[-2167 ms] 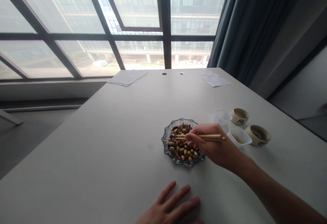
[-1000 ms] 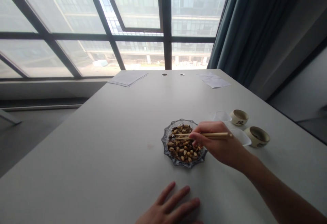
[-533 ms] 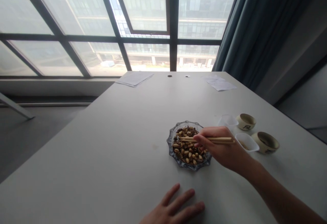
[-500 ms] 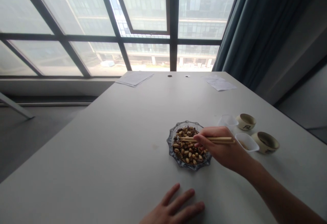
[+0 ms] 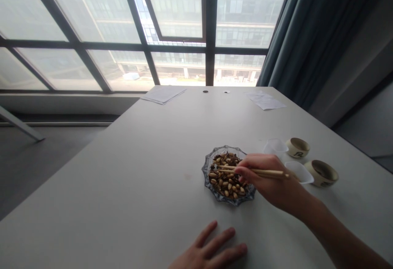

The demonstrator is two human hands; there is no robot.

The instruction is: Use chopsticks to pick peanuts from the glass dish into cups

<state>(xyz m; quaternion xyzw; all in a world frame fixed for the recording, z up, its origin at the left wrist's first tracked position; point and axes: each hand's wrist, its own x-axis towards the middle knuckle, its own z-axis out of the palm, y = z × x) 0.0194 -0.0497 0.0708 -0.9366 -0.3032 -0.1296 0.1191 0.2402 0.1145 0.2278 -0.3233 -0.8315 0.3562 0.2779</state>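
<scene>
My right hand [image 5: 264, 175] grips a pair of wooden chopsticks [image 5: 272, 173] over the right side of a scalloped glass bowl [image 5: 205, 179]. The bowl holds pistachios [image 5: 229, 189] mixed with darker, thin pieces too small to name. The chopstick tips lie just above or among the nuts at the bowl's left-middle; whether they pinch one I cannot tell. Below the bowl, my left hand [image 5: 211, 248] rests on the white table [image 5: 138, 179] with its fingers spread, holding nothing.
Right of the bowl stand two beige cups, a nearer one [image 5: 321, 174] and a farther one [image 5: 297, 147]. Beside them are two translucent plastic dishes, one near [image 5: 302, 172] and one far [image 5: 275, 146]. Papers [image 5: 164, 94] and a crumpled sheet [image 5: 267, 100] lie at the table's far end.
The chopsticks have tilted, their rear ends now lower and the tips slightly apart. My right hand stays over the bowl. My left hand has not visibly moved; the view shifts a little.
</scene>
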